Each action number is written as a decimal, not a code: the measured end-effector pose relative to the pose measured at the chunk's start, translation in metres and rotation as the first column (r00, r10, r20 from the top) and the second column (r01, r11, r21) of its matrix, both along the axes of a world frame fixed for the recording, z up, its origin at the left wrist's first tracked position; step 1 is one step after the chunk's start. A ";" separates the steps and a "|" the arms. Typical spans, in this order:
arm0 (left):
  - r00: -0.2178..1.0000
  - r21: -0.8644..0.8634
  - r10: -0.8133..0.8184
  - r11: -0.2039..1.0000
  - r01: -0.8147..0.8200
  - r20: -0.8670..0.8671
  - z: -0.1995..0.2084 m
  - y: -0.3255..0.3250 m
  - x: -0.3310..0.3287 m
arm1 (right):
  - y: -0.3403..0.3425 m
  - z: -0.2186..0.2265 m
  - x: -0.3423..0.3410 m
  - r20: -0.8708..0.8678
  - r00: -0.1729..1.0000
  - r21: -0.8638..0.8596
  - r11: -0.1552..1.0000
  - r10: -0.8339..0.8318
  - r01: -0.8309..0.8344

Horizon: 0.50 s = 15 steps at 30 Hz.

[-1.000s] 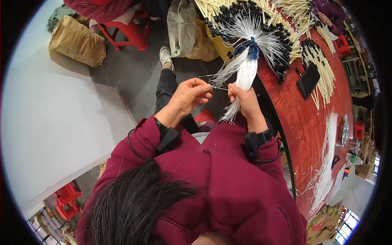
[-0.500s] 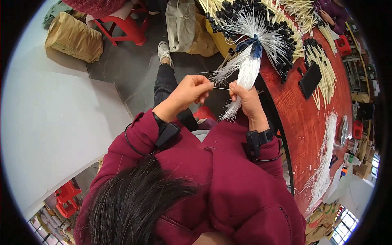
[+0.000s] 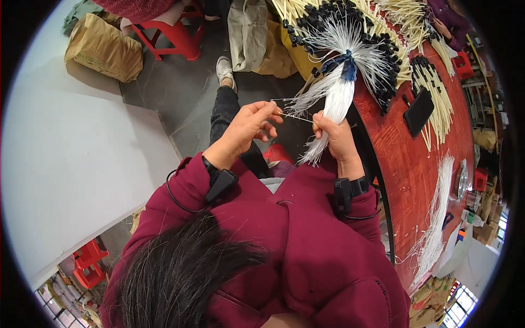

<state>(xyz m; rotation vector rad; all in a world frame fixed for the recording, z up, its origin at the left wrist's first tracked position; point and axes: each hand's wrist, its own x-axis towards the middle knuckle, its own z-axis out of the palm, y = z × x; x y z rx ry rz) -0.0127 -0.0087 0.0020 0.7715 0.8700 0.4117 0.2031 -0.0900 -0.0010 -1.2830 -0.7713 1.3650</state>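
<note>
My left hand [image 3: 249,131] pinches one end of a thin white string [image 3: 298,117] between thumb and forefinger, its other fingers loosely curled. The string runs taut across to my right hand [image 3: 340,139], whose thumb and fingers are closed on it beside a thick bundle of white strings [image 3: 340,98]. That bundle hangs over the table edge, and its loose lower ends show below my right fingers. A dark blue cloth tie [image 3: 348,66] binds it higher up, where the strings fan out over pale sticks with black ends [image 3: 385,82].
On the red table [image 3: 391,164] at right lie a black phone [image 3: 418,112] on more sticks and a second bunch of white strings [image 3: 437,218]. A white panel [image 3: 82,158] stands at left. Paper sacks [image 3: 104,48] and a red stool [image 3: 180,35] are beyond, near another person.
My left hand has shifted slightly left and its fingers have loosened a little. The stretch of string between my hands is longer. The whole view has shifted slightly.
</note>
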 end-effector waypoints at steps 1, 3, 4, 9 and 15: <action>1.000 0.043 0.003 0.999 -0.003 -0.006 0.000 -0.001 0.001 | 0.000 0.000 0.000 -0.004 1.000 0.008 1.000 0.009 -0.009; 1.000 0.087 0.005 0.996 -0.004 -0.011 -0.003 -0.001 0.001 | 0.001 0.000 0.000 -0.007 1.000 0.017 1.000 0.017 -0.017; 1.000 0.129 -0.018 0.991 0.021 -0.026 -0.009 0.000 0.000 | 0.001 0.000 0.000 -0.003 1.000 0.016 1.000 0.018 -0.018; 0.994 0.202 -0.091 0.974 0.102 -0.065 -0.017 0.000 -0.001 | 0.000 0.002 0.001 0.018 1.000 0.016 1.000 0.009 -0.009; 0.971 0.470 -0.092 0.863 0.187 -0.219 -0.019 -0.002 -0.002 | -0.001 0.001 0.002 0.095 0.995 0.023 1.000 -0.022 0.020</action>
